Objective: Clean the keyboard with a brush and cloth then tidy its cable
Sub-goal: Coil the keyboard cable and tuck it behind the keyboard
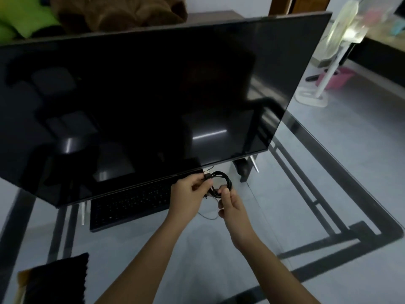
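Both hands are on the cable (229, 182), close together over the middle of the desk (197, 255), just in front of the monitor (142, 102). Left hand (188, 194) pinches the coil near its plug (206, 172), and the silver end pokes up past the fingertips toward the monitor's bottom edge. Right hand (230, 204) grips the lower side of the same coil, fingers curled round the black loops. So that's one small bundle, wound into a ring, held in the air between the two hands, off the glass.

Keyboard (131, 205) lies flat toward the far side of the desk. Its back rows are tucked under the monitor's lower edge and its right end is just beside the left hand. A thin dark strand lies on the glass below the hands; I can't tell from here whether it joins the coil.

At the near left corner I see a black cloth (59, 279), with something pale and wooden at its left edge, too blurred for me to name. Beyond the desk's right edge, a fan (341, 31) and a pink basket (337, 81) stand on the floor (361, 128).
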